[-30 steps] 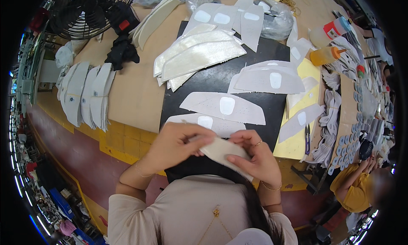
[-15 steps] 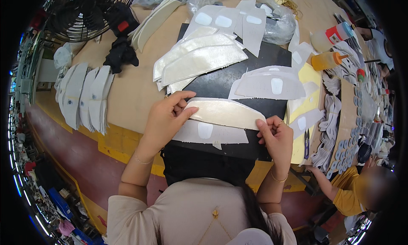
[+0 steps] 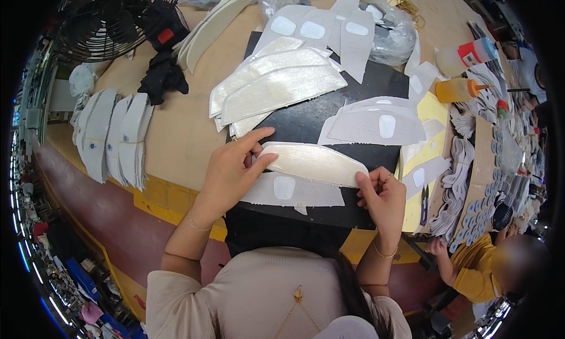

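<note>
Brought away from the chest since one second ago, the pad (image 3: 318,164) is now over the black mat (image 3: 294,125), at the place where a grey panel lay uncovered in that earlier picture; that panel is now hidden, or nearly so. The left hand (image 3: 228,173) puts its thumb on the left end, with the forefinger spread apart from it; whether its other fingers hold from below, one cannot tell. The right hand (image 3: 385,199) pinches the right corner between thumb and bent fingers. As far as can be judged, this pad is almost in its place, because it looks flat, but neither hand has released it. Just nearer to the person, the lower panel (image 3: 318,194) shows its white patch (image 3: 285,187), and no pad covers it. More pads remain in the stack (image 3: 282,92). To the right, several panels lie in a pile (image 3: 356,127); whether these are finished cannot be said.
</note>
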Demonstrator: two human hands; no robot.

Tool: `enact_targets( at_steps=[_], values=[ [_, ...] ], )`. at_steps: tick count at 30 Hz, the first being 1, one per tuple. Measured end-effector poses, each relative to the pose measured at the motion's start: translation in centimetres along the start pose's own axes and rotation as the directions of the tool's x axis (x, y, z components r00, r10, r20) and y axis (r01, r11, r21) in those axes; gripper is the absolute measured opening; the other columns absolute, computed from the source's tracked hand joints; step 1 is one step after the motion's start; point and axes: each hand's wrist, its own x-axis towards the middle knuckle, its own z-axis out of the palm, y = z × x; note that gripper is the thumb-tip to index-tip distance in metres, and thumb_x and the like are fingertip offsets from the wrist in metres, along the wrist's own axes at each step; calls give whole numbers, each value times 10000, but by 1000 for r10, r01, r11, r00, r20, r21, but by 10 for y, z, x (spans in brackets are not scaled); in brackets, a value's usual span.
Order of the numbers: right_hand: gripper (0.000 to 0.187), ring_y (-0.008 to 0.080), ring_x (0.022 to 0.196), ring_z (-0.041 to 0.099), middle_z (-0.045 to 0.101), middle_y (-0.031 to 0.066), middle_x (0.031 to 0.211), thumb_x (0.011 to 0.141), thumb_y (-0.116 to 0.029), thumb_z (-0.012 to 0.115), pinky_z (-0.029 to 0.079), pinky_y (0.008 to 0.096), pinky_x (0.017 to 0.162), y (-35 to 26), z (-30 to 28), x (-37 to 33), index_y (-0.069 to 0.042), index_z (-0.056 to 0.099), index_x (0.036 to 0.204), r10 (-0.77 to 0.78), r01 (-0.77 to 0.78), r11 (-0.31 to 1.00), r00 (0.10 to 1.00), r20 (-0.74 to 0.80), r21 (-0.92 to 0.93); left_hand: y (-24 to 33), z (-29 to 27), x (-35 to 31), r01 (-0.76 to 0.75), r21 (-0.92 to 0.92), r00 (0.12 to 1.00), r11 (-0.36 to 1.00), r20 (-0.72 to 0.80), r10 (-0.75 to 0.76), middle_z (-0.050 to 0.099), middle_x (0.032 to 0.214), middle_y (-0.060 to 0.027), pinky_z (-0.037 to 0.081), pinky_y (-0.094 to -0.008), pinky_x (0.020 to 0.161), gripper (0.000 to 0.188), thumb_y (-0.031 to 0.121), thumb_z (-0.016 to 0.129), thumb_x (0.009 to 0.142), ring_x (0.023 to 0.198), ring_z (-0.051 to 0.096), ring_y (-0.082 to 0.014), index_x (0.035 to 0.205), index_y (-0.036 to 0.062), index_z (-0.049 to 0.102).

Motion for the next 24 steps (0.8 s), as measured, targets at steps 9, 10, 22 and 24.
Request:
enact_targets(
  at_steps=[9, 10, 22, 24],
  values=[
    [278, 50, 493, 554, 610, 26, 579, 914, -187, 714, 431, 205, 463, -1, 1, 0, 15, 617, 751, -21, 21, 999, 1000, -3, -27, 0, 1, -1, -1, 33, 1000, 999, 3, 1, 587, 766, -36, 445, -276, 573, 423, 162, 730, 862, 573, 502, -149, 1265, 89, 625],
    [279, 49, 491, 552, 609, 25, 578, 914, -189, 715, 429, 205, 462, 0, 1, 0, 15, 617, 750, -24, 24, 999, 1000, -6, -26, 0, 1, -1, -4, 44, 1000, 999, 3, 4, 585, 767, -36, 445, -277, 573, 425, 160, 730, 861, 573, 503, -150, 1267, 91, 624],
    [277, 46, 483, 537, 592, 20, 571, 910, -189, 722, 421, 210, 458, 4, 3, -1, 10, 615, 751, -52, 51, 998, 998, -34, -23, 0, 1, 0, -9, 60, 1000, 998, 12, 8, 580, 771, -36, 446, -283, 572, 441, 146, 724, 858, 574, 505, -155, 1283, 100, 614],
    [276, 49, 482, 541, 593, 22, 571, 908, -190, 723, 422, 212, 458, 4, 4, -1, 10, 614, 752, -55, 54, 998, 998, -37, -22, 0, 1, 0, -15, 68, 1000, 998, 10, 15, 581, 771, -36, 446, -284, 573, 443, 144, 722, 859, 575, 507, -156, 1286, 101, 613]
  ],
)
